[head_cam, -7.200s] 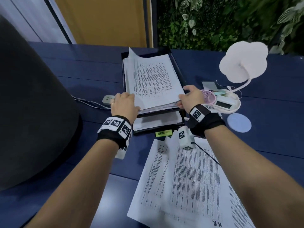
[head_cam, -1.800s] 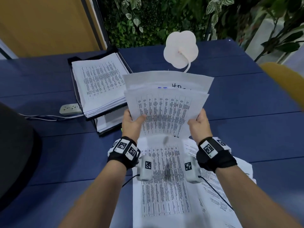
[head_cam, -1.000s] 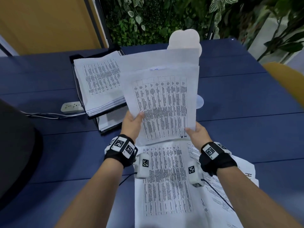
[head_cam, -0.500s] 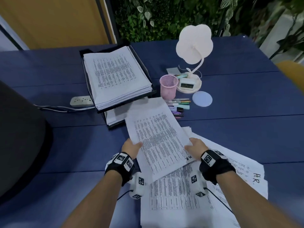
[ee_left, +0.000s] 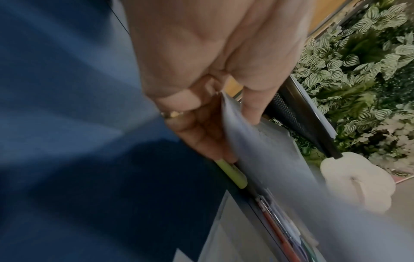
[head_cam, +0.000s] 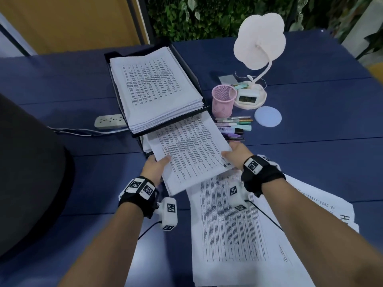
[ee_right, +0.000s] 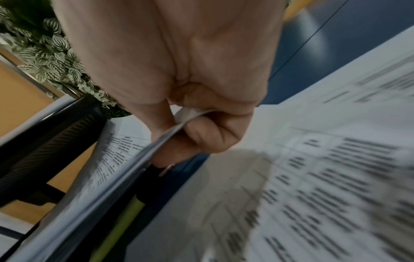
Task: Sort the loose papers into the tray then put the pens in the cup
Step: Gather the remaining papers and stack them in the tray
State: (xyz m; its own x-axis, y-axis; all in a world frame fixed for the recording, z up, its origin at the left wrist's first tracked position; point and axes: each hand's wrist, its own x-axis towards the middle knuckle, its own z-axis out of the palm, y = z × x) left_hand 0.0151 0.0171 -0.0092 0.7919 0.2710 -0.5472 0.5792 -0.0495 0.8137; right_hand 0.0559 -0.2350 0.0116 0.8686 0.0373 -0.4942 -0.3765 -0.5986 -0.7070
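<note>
Both hands hold a sheaf of printed papers (head_cam: 186, 150) by its near corners, its far end entering the lower tier of the black two-tier tray (head_cam: 187, 59). The left hand (head_cam: 154, 165) pinches it, thumb on top; the right hand (head_cam: 236, 153) grips likewise. Right of the tray stands the pink mesh cup (head_cam: 223, 102), with the pens (head_cam: 233, 126) lying just before it. More loose sheets (head_cam: 230, 228) lie nearer than the tray.

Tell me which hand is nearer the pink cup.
Right. The right hand grips the sheets' edge just below the pens, near the pink cup; the left hand holds the far edge, farther away.
</note>
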